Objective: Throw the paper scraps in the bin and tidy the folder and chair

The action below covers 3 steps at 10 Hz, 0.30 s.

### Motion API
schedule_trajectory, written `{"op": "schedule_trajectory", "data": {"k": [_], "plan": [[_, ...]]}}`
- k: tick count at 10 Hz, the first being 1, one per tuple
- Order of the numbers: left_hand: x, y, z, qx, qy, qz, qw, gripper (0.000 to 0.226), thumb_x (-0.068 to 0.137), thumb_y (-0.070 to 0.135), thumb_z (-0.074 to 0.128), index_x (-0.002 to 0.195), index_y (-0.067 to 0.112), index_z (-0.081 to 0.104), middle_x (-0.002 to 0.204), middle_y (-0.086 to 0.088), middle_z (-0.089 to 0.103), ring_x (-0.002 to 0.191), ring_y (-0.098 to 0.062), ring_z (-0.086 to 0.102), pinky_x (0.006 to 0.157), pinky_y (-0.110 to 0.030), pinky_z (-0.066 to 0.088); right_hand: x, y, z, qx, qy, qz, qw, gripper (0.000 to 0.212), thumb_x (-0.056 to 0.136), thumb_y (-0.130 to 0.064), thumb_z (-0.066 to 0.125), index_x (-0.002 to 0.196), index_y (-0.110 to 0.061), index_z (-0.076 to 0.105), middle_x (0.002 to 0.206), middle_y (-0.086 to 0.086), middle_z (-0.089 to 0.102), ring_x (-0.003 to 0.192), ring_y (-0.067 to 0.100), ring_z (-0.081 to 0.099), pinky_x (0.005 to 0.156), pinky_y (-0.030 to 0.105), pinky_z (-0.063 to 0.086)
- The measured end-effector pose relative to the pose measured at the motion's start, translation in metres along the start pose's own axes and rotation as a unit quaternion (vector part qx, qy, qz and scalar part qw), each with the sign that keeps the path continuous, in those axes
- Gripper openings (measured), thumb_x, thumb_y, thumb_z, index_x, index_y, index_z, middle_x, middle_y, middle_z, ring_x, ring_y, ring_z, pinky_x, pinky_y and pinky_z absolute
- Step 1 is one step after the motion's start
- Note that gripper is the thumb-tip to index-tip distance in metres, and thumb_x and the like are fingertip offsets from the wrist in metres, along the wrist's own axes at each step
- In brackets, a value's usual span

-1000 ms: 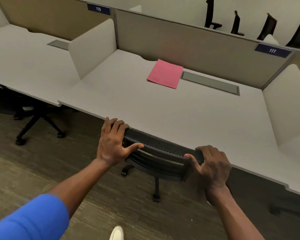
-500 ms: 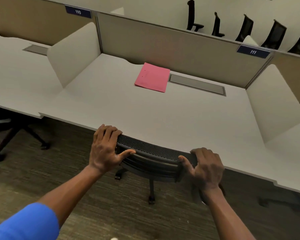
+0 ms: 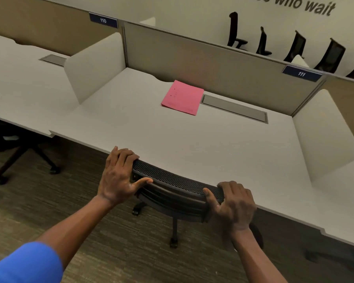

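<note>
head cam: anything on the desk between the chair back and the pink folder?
Nothing. In the head view, the white desk is bare from the black mesh chair back up to the flat pink paper folder.

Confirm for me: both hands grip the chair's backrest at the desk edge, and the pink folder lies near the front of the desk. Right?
Not quite. Both the left hand and right hand do grip the chair's backrest at the desk edge, but the head view shows the pink folder far back, near the partition.

Both hands grip chair [image 3: 172, 180] back at desk [image 3: 213, 150] edge; pink folder [image 3: 182, 98] on desk.
</note>
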<state>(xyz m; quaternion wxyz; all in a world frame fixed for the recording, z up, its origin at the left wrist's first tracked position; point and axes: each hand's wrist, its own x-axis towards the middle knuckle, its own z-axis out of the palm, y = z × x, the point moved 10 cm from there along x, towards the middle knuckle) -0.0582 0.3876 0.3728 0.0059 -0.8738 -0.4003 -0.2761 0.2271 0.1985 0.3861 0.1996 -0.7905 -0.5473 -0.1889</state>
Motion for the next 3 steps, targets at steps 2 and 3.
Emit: {"op": "schedule_trajectory", "data": {"k": [2, 3], "plan": [[-0.005, 0.0, -0.001, 0.044, -0.068, -0.03, 0.996, 0.103, 0.084, 0.092, 0.045, 0.139, 0.006, 0.054, 0.147, -0.014, 0.052, 0.149, -0.034, 0.043, 0.13, -0.059, 0.02, 0.002, -0.005, -0.013, 0.015, -0.031, 0.021, 0.999, 0.08, 0.088, -0.088, 0.042, 0.104, -0.017, 0.073, 0.096, 0.004, 0.074, 0.088, 0.027, 0.069, 0.077, 0.038, 0.054], [-0.007, 0.011, -0.004, 0.054, -0.074, -0.016, 0.996, 0.111, 0.081, 0.094, 0.046, 0.148, 0.005, 0.05, 0.163, -0.017, 0.041, 0.161, -0.033, 0.027, 0.131, -0.06, 0.018, 0.008, -0.016, -0.022, 0.042, -0.025, 0.018, 0.999, 0.084, 0.085, -0.091, 0.044, 0.115, -0.017, 0.07, 0.109, 0.004, 0.072, 0.104, 0.029, 0.066, 0.092, 0.044, 0.053]]}}
